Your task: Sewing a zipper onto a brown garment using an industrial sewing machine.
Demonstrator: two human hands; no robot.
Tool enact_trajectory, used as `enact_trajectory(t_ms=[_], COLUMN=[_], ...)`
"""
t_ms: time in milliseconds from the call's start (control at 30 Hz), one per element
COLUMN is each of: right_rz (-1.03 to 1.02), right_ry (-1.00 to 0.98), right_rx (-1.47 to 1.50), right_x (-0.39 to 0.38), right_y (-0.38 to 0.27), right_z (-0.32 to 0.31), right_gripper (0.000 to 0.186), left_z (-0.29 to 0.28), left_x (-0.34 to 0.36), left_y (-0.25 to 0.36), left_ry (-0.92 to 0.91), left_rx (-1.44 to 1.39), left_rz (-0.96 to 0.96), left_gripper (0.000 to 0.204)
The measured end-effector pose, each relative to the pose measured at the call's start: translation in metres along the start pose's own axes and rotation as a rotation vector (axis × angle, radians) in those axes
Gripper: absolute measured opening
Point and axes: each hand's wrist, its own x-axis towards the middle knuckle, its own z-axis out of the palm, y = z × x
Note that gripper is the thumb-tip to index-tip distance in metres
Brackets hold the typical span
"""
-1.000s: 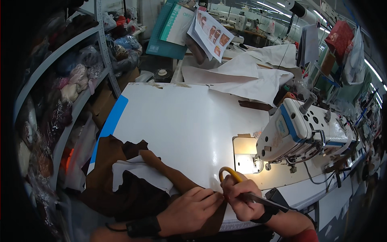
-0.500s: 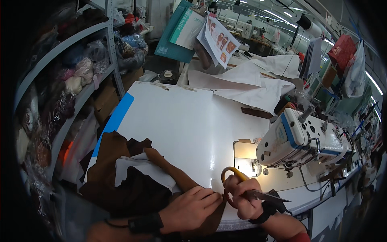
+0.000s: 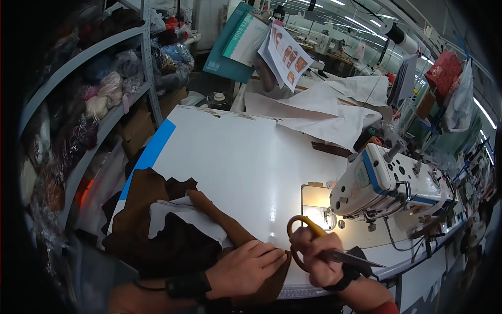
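My right hand (image 3: pixel 319 256) is closed around a pair of scissors with yellow handles (image 3: pixel 312 224). The metal blades (image 3: pixel 351 258) stick out past my wrist to the right, away from the fabric. My left hand (image 3: pixel 246 269) lies on a piece of brown fabric (image 3: pixel 140 201), fingers stretched and close together near its right edge; the thumb is hidden. The fabric is bunched over the table's near left part. Darker brown folds (image 3: pixel 180 243) and a white-grey layer (image 3: pixel 191 217) show within it.
A white sewing machine (image 3: pixel 389 178) with a lit needle area stands at the right. The white tabletop (image 3: pixel 230 152) has blue tape (image 3: pixel 157 146) along its left edge. White sheets (image 3: pixel 324 112) lie behind. Metal shelves (image 3: pixel 78 60) with bagged materials stand left.
The scissor blades have tilted slightly, their tips a little lower and farther right. My left hand has barely shifted on the fabric.
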Motion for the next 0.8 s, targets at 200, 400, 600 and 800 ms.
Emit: enact_trajectory(t_ms=[200,400,600,800], right_rz=[0.086,0.033,0.088,-0.048], right_ry=[0.117,0.077,-0.041,-0.094], right_rx=[0.000,-0.047,-0.120,-0.151], right_x=[-0.014,-0.008,-0.010,-0.011], right_y=[0.023,0.018,0.019,0.032], right_z=[-0.001,0.005,0.000,0.004], right_gripper=[0.009,0.015,0.011,0.016], left_z=[0.006,-0.001,0.007,0.006], left_x=[-0.003,0.003,-0.002,-0.005], left_y=[-0.003,-0.003,-0.005,-0.004], left_ry=[-0.016,-0.010,-0.020,-0.007], left_rx=[0.016,0.003,-0.018,0.022], left_rz=[-0.005,-0.001,0.006,0.003], left_gripper=[0.046,0.047,0.049,0.048])
